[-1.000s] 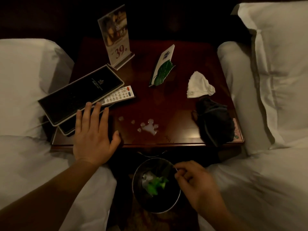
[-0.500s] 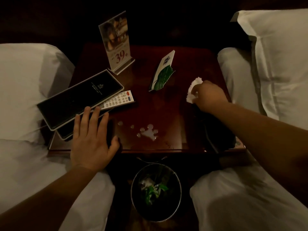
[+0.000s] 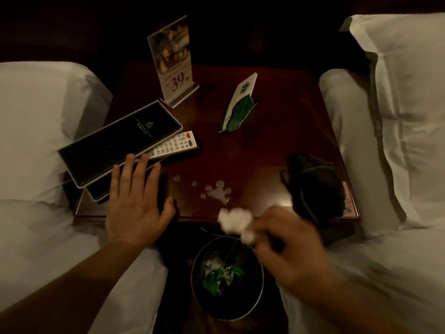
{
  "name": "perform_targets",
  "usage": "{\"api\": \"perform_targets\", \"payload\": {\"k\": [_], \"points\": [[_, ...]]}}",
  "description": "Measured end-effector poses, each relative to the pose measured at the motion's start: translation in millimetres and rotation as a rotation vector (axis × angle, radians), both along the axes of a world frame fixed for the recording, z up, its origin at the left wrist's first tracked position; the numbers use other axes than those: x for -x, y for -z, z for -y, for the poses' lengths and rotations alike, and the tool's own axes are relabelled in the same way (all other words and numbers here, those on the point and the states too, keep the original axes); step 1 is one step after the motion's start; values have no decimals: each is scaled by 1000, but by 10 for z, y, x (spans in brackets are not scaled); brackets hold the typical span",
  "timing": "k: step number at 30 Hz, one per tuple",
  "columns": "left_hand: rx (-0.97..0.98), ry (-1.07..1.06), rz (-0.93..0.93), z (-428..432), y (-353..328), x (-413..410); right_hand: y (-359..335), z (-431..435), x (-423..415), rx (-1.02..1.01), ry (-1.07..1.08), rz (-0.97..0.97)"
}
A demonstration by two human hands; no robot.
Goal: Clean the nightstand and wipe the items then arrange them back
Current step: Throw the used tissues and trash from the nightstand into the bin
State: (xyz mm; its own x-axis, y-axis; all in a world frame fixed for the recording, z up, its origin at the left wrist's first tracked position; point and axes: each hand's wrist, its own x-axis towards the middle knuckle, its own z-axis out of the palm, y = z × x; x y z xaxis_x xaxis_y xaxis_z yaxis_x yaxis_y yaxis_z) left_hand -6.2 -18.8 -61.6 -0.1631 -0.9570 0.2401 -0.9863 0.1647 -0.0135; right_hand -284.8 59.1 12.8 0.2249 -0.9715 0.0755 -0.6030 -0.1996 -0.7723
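Pinching tissue (image 3: pixel 234 219) in right hand (image 3: pixel 289 249) fingers (image 3: pixel 256 231), above bin (image 3: pixel 226 307)

1. Glossy, smooth dark wood on the table (image 3: pixel 265 145).
2. Clear, shiny plastic for the sign stand (image 3: pixel 173 68).
3. Soft, crumpled white paper for the tissue (image 3: pixel 234 221).
4. Bright metal on the bin (image 3: pixel 252 302) rim.
5. Matt white cloth on the pillows (image 3: pixel 409 104).
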Motion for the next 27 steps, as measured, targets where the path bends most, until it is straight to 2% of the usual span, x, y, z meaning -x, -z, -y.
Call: {"api": "perform_targets", "payload": {"k": [2,7,11,16,21,27], "points": [[0,3,-3,2,-4,7,375,-297,-131,-108,-31,-9],[12,2,-13,-4,7,-4,1351,-549,-341,-414,-46,-233],[14,3,-14,-9,8,0,1732,-655,-413,-568,-30,-311],[-2,-3,-6,-7,1,-5,1877,-779,-421,-641,47,-279],[-12,-4,-8,-3,-5,-2,1841,-757,-301,-665,40,-332],[-31,6,-17,-2,-16,-3,1650,-643,-225,-590,98,-314]]}}
